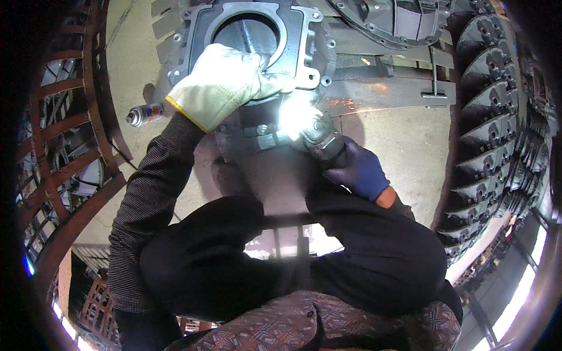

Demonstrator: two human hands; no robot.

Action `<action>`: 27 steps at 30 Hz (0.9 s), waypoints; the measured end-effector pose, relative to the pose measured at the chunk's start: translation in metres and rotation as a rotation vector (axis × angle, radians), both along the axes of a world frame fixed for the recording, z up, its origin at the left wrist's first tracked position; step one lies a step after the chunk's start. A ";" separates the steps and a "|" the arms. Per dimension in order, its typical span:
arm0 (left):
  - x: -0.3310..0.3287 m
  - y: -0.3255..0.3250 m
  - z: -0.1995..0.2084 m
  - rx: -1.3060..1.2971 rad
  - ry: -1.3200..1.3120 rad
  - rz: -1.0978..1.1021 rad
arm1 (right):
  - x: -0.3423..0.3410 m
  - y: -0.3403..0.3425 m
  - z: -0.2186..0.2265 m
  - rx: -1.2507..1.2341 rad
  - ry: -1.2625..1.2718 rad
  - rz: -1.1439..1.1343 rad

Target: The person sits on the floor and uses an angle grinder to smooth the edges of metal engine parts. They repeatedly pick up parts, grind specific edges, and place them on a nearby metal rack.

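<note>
My left hand (225, 79), in a pale leather glove with yellow edging, grips the near rim of a grey metal housing (307, 44). Its fingers reach into the round opening, and the thumb stretches right toward a bolt lug. In a dark blue glove, my right hand (362, 172) is wrapped round a grey power tool (319, 136) that looks like an angle grinder. The tool's front end is at the housing's near right edge. A white glare hides the contact point there, and orange sparks (342, 104) show to its right.
A spray can (144, 114) lies on the floor at left. Another round casting (404, 23) sits at the far right, near a T-handled tool (434, 82). Stacked metal castings (486, 111) line the right side. A rusty metal rack (61, 126) stands on the left.
</note>
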State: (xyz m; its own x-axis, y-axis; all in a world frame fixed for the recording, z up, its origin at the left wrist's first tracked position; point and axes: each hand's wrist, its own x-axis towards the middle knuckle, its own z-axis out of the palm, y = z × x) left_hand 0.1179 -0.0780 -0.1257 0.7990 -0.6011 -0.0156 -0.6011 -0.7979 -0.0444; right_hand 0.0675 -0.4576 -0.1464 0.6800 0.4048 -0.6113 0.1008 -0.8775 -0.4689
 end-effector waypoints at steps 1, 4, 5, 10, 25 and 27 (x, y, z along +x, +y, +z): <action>-0.001 0.001 -0.002 0.000 -0.018 -0.004 | 0.000 0.002 0.000 -0.031 -0.012 0.017; -0.005 0.005 -0.005 -0.018 -0.058 0.015 | 0.001 0.006 0.002 -0.033 0.030 0.010; -0.006 0.006 -0.005 -0.027 -0.069 0.023 | 0.000 0.008 0.003 -0.017 0.033 0.000; -0.016 0.014 -0.006 -0.059 -0.102 0.069 | -0.002 0.004 0.013 -0.001 0.046 -0.062; -0.010 -0.007 -0.011 -0.062 -0.110 0.087 | 0.002 0.006 0.000 -0.005 0.021 -0.008; -0.011 -0.007 -0.010 -0.062 -0.114 0.089 | 0.003 0.005 0.003 0.031 0.018 -0.014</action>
